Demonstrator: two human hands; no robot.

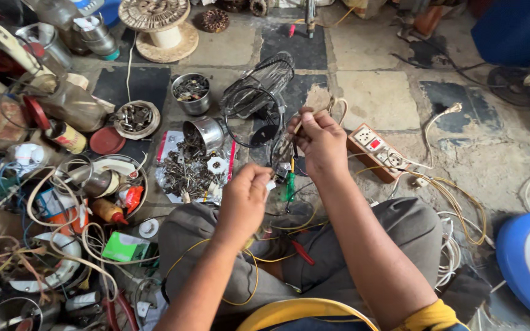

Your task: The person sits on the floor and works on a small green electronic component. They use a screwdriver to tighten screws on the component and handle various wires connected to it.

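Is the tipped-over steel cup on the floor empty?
No: the tipped-over steel cup lies on its side with small metal screws and parts spilling from its mouth onto the sheet below.

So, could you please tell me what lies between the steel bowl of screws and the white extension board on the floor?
In the head view, a black wire fan guard lies between the steel bowl and the extension board, and the person's right hand is raised in front of that stretch.
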